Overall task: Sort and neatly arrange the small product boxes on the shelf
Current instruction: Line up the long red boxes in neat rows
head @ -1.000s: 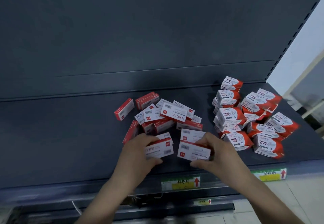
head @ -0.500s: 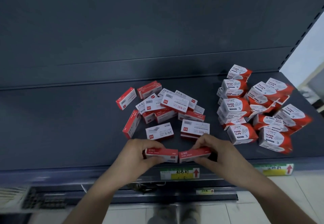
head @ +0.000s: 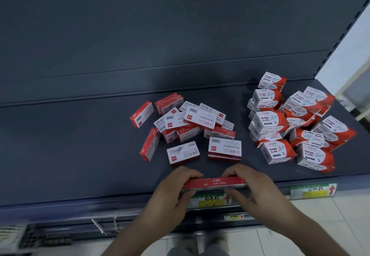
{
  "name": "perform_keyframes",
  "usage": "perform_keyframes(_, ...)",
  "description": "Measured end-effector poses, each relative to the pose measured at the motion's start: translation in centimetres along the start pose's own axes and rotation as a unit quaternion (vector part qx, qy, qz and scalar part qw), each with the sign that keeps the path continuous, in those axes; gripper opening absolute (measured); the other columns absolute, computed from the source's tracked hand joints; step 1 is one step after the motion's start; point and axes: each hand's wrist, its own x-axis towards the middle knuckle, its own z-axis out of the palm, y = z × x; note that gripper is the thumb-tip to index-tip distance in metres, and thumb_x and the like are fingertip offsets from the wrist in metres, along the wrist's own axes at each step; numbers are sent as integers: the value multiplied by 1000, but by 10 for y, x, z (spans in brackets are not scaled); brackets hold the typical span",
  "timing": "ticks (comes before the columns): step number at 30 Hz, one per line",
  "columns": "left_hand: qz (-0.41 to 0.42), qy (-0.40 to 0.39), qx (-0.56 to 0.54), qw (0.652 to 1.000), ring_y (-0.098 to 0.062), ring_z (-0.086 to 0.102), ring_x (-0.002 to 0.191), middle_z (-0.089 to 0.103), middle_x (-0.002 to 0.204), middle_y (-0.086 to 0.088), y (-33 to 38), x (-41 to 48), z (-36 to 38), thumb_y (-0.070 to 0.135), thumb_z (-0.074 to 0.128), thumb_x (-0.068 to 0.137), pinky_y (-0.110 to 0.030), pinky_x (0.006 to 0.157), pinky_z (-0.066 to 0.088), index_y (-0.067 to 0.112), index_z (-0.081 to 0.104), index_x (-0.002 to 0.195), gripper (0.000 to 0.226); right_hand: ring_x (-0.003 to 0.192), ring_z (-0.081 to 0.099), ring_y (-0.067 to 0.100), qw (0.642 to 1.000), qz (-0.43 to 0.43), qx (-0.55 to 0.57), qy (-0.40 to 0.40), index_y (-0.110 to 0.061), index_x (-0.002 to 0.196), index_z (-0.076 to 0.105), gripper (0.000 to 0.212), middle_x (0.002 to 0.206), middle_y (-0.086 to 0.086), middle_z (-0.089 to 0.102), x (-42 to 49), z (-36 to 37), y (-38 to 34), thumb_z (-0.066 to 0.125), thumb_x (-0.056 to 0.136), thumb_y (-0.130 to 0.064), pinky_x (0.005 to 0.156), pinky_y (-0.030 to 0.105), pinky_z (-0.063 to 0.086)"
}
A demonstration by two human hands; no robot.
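The shelf (head: 80,155) is dark slate grey, as is its back panel (head: 160,35). The staple boxes (head: 192,121) are red with white faces, black barcodes and small red squares. The clip boxes (head: 270,119) are white with red corners and dark lettering. The price tags (head: 210,200) are green and yellow with red arrows. The floor (head: 320,225) is pale tile.

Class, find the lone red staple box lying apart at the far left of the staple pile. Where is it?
In the head view, that red staple box lies flat on the dark shelf, left of the staple pile and behind another box standing on edge.
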Motion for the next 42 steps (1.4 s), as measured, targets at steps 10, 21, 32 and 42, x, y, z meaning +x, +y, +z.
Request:
perform_keyframes(10, -4, 101, 184, 978, -2, 52, 108, 58, 117, 14, 13, 38, -38, 38, 55, 90, -10, 86, 38, 26, 57, 118, 30, 102, 60, 9, 982, -15, -165, 90, -19, 115, 60, 36, 110, -6, 64, 35, -36, -19, 59, 86, -40, 82, 14, 44)
perform_keyframes(21, -85, 26, 345, 934, -17, 54, 108, 59, 119, 0, 8, 66, -27, 42, 62, 85, -27, 87, 44, 17, 54, 115, 40, 125, 40, 16, 941, 38, -337, -10, -20, 131, 41, 45, 135, -3, 48, 59, -30, -30, 50, 92, -40, 99, 25, 38)
perform_keyframes(32, -108, -1, 232, 967, -6, 54, 91, 65, 110, 6, 11, 68, -40, 28, 71, 80, -19, 77, 44, 21, 66, 106, 27, 110, 49, 12, 957, 59, -284, 3, -24, 115, 47, 40, 121, -6, 51, 61, -33, -29, 63, 83, -41, 87, 23, 43)
perform_keyframes(42, -74, -58, 172, 981, 0, 59, 84, 63, 91, 21, 21, 50, -50, 25, 63, 87, -14, 75, 46, 28, 70, 103, 18, 88, 62, 2, 990, 32, -115, -80, -28, 99, 65, 15, 99, -12, 68, 50, -42, -23, 67, 84, -28, 78, 20, 52)
